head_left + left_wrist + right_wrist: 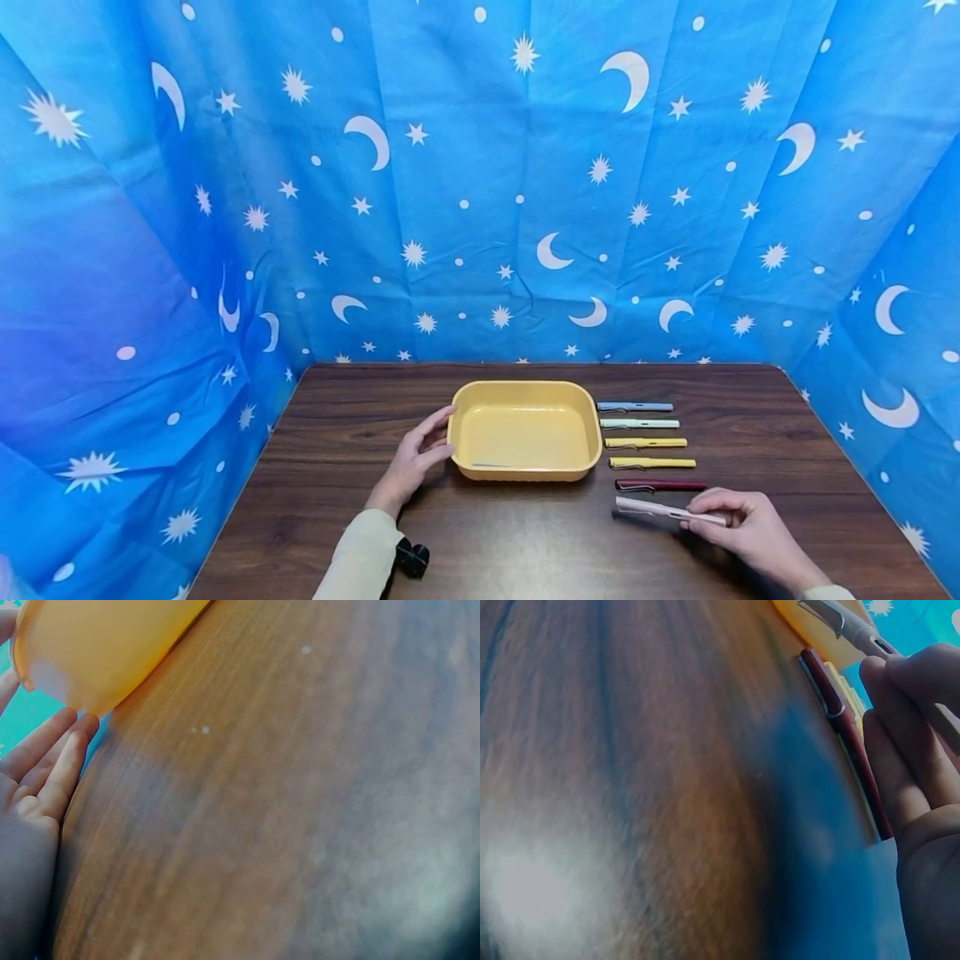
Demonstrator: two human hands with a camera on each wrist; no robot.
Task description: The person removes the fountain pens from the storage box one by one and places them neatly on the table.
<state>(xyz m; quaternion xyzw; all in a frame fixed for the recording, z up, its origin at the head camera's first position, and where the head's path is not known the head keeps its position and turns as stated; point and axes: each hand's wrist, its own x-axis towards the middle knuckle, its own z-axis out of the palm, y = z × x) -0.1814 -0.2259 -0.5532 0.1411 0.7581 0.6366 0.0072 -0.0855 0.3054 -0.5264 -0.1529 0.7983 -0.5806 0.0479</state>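
Note:
My right hand pinches a pale pinkish-white pen near one end, between thumb and fingers. Its clip end points left, just in front of a dark red pen on the table. In the right wrist view the pale pen appears raised above the dark red one. My left hand touches the left side of a yellow rectangular tray, its fingers extended rather than wrapped round it. The left wrist view shows those fingers against the tray's wall.
Right of the tray, a column of pens lies crosswise: a blue-grey one, a mint green one, a yellow one and another yellow one. Blue star-patterned cloth hangs behind and beside the brown table.

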